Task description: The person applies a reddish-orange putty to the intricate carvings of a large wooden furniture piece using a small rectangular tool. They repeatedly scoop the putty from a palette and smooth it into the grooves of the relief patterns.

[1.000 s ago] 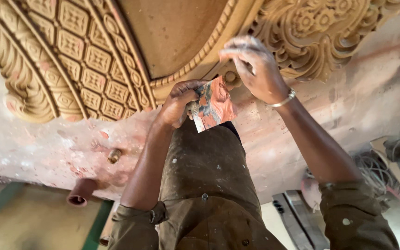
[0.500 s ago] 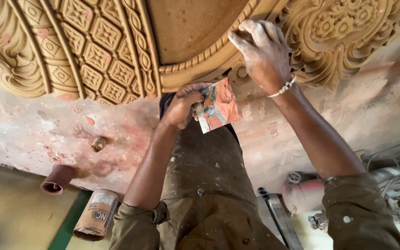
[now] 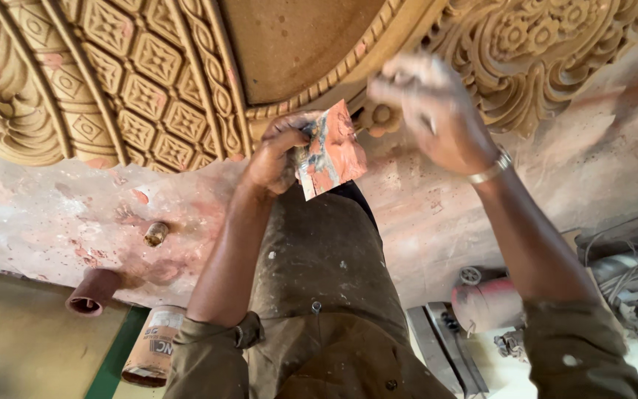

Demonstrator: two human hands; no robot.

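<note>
My left hand (image 3: pixel 278 151) grips a folded, reddish, dust-stained piece of sandpaper (image 3: pixel 331 151) just below the edge of a large carved wooden panel (image 3: pixel 149 81). My right hand (image 3: pixel 431 111), blurred and dusty, is raised against the carved beaded rim near a small round knob (image 3: pixel 378 116); its fingers are curled, and I cannot tell whether anything is in them. A metal bangle (image 3: pixel 490 169) sits on that wrist. Both sleeves are olive green.
The panel lies on a dusty, pink-stained work surface (image 3: pixel 53 222). A small brass cylinder (image 3: pixel 156 233) and a brown tube (image 3: pixel 93 291) rest at its left edge. A tin can (image 3: pixel 153 347) stands below. A power tool (image 3: pixel 485 304) and tangled cables (image 3: pixel 629 273) lie right.
The view has shifted, so the can and power tool show more. My right hand moved slightly down along the carved rim. The left hand keeps hold of the sandpaper.
</note>
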